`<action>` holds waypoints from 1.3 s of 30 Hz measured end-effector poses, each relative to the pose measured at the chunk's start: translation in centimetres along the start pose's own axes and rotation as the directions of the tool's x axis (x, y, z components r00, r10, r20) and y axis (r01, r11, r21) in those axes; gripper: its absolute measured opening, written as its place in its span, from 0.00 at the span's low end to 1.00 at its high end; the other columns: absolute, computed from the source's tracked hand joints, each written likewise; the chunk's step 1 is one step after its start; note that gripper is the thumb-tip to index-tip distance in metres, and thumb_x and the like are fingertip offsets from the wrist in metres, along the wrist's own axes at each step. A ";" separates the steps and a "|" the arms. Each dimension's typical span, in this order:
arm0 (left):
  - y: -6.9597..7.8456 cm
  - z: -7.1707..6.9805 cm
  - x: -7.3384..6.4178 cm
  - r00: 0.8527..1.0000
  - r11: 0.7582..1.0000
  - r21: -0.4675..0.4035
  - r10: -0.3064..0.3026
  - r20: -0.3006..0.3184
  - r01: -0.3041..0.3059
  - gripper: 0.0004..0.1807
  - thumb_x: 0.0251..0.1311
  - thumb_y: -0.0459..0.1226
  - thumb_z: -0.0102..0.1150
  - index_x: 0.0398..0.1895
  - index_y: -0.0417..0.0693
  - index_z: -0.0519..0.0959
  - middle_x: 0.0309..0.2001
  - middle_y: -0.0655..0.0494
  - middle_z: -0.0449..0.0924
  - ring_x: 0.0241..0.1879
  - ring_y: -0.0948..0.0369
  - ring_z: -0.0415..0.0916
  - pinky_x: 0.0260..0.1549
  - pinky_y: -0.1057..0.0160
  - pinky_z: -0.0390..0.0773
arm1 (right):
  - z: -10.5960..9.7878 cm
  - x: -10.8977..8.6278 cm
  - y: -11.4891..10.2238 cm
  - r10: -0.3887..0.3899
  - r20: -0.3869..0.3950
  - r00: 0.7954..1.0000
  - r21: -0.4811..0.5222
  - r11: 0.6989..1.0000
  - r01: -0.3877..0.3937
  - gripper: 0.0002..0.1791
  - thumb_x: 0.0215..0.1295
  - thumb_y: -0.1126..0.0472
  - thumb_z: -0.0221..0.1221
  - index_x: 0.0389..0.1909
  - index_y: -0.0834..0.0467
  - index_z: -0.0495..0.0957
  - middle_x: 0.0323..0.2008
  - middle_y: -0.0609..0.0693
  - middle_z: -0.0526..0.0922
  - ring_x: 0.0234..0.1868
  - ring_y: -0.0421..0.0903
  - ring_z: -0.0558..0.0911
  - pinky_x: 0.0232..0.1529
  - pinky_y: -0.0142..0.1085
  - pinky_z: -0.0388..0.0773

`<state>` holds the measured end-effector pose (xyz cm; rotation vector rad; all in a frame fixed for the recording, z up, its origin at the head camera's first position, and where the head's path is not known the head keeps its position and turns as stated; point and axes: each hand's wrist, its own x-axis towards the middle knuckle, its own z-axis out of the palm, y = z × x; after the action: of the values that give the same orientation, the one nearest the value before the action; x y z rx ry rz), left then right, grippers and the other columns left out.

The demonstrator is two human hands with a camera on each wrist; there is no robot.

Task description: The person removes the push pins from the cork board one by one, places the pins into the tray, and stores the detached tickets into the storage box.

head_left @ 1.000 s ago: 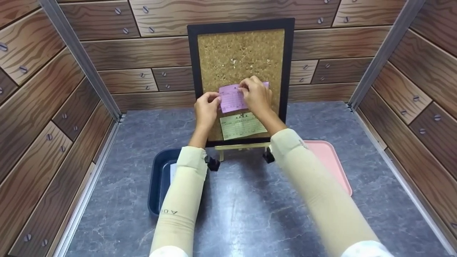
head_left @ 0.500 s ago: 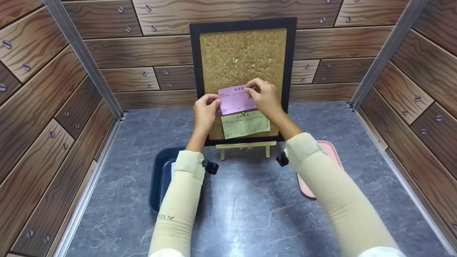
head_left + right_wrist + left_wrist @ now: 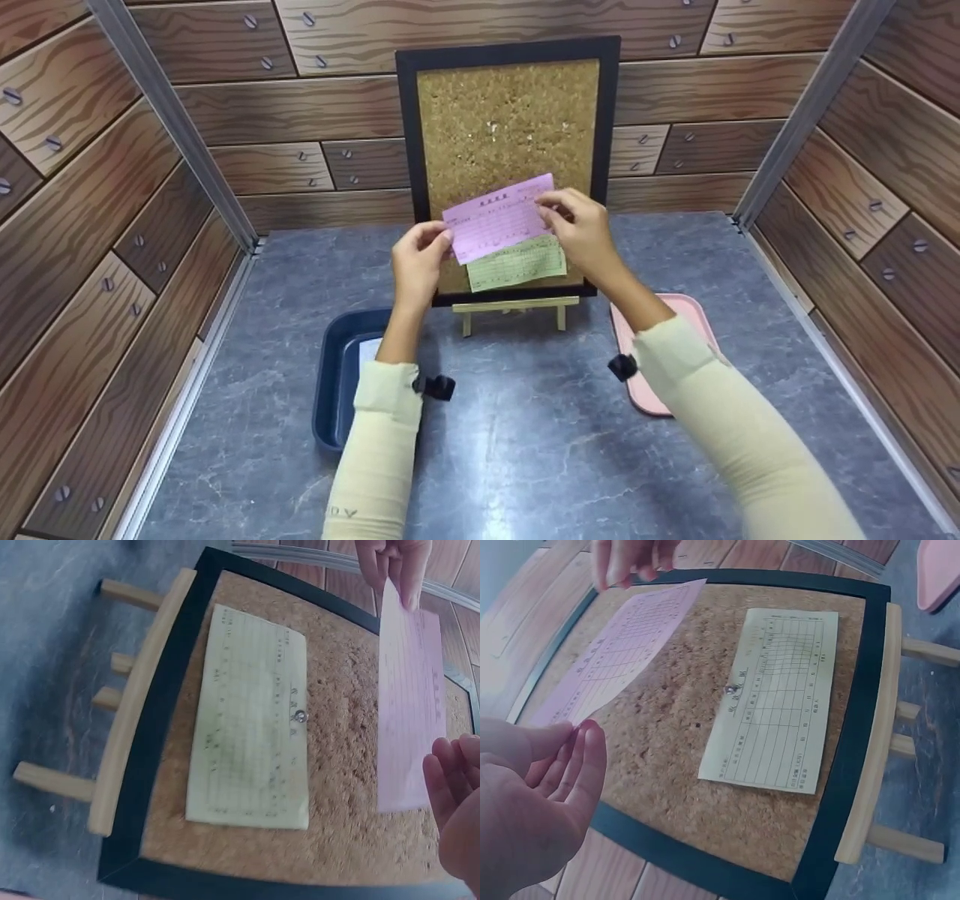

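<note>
- Head view: since the earlier frame, the lilac rectangular paper form (image 3: pixel 495 221) has been lowered and tilted more steeply, its right end higher, and both hands have been drawn down with it; the upper part of the pale green rectangular paper form (image 3: pixel 517 268) is now overlapped by it
- Head view: the lilac form is held in front of the black-framed cork board (image 3: pixel 510 97), its left edge pinched by the left hand (image 3: pixel 416 259); at its right edge the fingers of the right hand (image 3: pixel 590 231) are bent inward, but whether the paper or something small is gripped there cannot be told
- Head view: the board is propped on a pale wooden easel (image 3: pixel 516 307), with a dark blue tray (image 3: pixel 322 397) placed to the left and a pink tray (image 3: pixel 696 319) to the right
- Left wrist view: the lilac form is seen slanting away from the cork, so it is judged to have been unfastened and to be borne by hand; the green form is fixed by a small silvery pin (image 3: pixel 731 689)
- Right wrist view: no pin can be made out in the lilac form; contact with the right fingertips is left unclear
</note>
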<state>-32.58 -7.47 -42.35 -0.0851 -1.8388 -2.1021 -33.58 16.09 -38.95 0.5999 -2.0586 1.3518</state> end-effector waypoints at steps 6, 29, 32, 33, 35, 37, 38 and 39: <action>0.0 -1.7 -1.7 1.000 0.999 -0.038 -0.019 -0.020 0.018 0.06 0.63 0.25 0.62 0.42 0.30 0.82 0.30 0.52 0.81 0.30 0.62 0.79 0.34 0.62 0.86 | -2.7 -2.4 -1.1 -0.002 -0.041 0.999 -0.073 0.997 -0.001 0.06 0.61 0.78 0.63 0.39 0.74 0.83 0.34 0.68 0.84 0.30 0.47 0.78 0.34 0.20 0.74; -1.4 -10.0 -7.9 0.989 0.998 0.063 -0.015 -0.150 0.025 0.09 0.66 0.28 0.61 0.46 0.29 0.81 0.38 0.41 0.81 0.31 0.61 0.81 0.33 0.68 0.84 | -7.8 -9.5 3.6 0.209 -0.064 0.976 -0.143 0.966 -0.217 0.07 0.62 0.78 0.62 0.41 0.74 0.83 0.30 0.67 0.83 0.27 0.39 0.77 0.28 0.18 0.73; -1.7 -10.9 -8.6 0.984 0.996 0.080 -0.027 -0.175 0.042 0.09 0.66 0.28 0.61 0.46 0.30 0.81 0.38 0.41 0.81 0.31 0.62 0.81 0.34 0.68 0.84 | -8.0 -10.9 5.9 0.253 -0.048 0.966 -0.140 0.956 -0.257 0.08 0.64 0.76 0.62 0.43 0.72 0.83 0.31 0.66 0.84 0.26 0.35 0.77 0.28 0.18 0.74; -1.8 -11.3 -8.9 0.982 0.995 0.085 -0.031 -0.184 0.047 0.09 0.66 0.28 0.61 0.47 0.30 0.81 0.38 0.41 0.81 0.31 0.62 0.81 0.34 0.68 0.84 | -8.1 -11.4 6.6 0.271 -0.038 0.962 -0.141 0.952 -0.273 0.08 0.64 0.75 0.62 0.43 0.72 0.83 0.32 0.66 0.84 0.26 0.34 0.77 0.27 0.19 0.74; -2.0 -12.0 -9.3 0.979 0.994 0.093 -0.032 -0.199 0.052 0.09 0.66 0.28 0.60 0.47 0.30 0.80 0.38 0.41 0.80 0.31 0.62 0.81 0.35 0.68 0.85 | -8.4 -12.4 7.7 0.307 -0.026 0.951 -0.144 0.941 -0.308 0.08 0.65 0.73 0.62 0.44 0.70 0.84 0.33 0.64 0.85 0.27 0.35 0.79 0.28 0.19 0.75; -2.2 -12.7 -9.8 0.976 0.994 0.093 -0.031 -0.217 0.052 0.10 0.66 0.27 0.60 0.47 0.28 0.80 0.37 0.42 0.80 0.30 0.63 0.81 0.35 0.68 0.85 | -8.8 -13.2 8.3 0.332 -0.026 0.943 -0.157 0.930 -0.332 0.08 0.66 0.71 0.63 0.44 0.67 0.85 0.33 0.62 0.85 0.27 0.37 0.80 0.27 0.20 0.76; -2.3 -13.0 -10.0 0.973 0.994 0.096 -0.029 -0.228 0.052 0.10 0.66 0.27 0.60 0.47 0.28 0.80 0.36 0.43 0.80 0.30 0.63 0.80 0.34 0.68 0.85 | -9.0 -13.7 8.6 0.343 -0.030 0.939 -0.168 0.924 -0.343 0.08 0.66 0.71 0.63 0.44 0.66 0.85 0.32 0.61 0.85 0.27 0.38 0.80 0.27 0.21 0.76; -2.3 -13.4 -10.3 0.971 0.994 0.093 -0.029 -0.239 0.052 0.10 0.66 0.27 0.60 0.47 0.27 0.80 0.35 0.44 0.80 0.30 0.63 0.80 0.34 0.68 0.85 | -9.3 -14.1 8.9 0.349 -0.034 0.936 -0.173 0.921 -0.350 0.08 0.66 0.71 0.63 0.44 0.66 0.85 0.32 0.61 0.85 0.27 0.39 0.80 0.27 0.21 0.76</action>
<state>-21.24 -17.97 -49.43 0.2209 -1.8083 -1.9480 -27.10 28.73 -51.72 0.1546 -2.3321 1.3354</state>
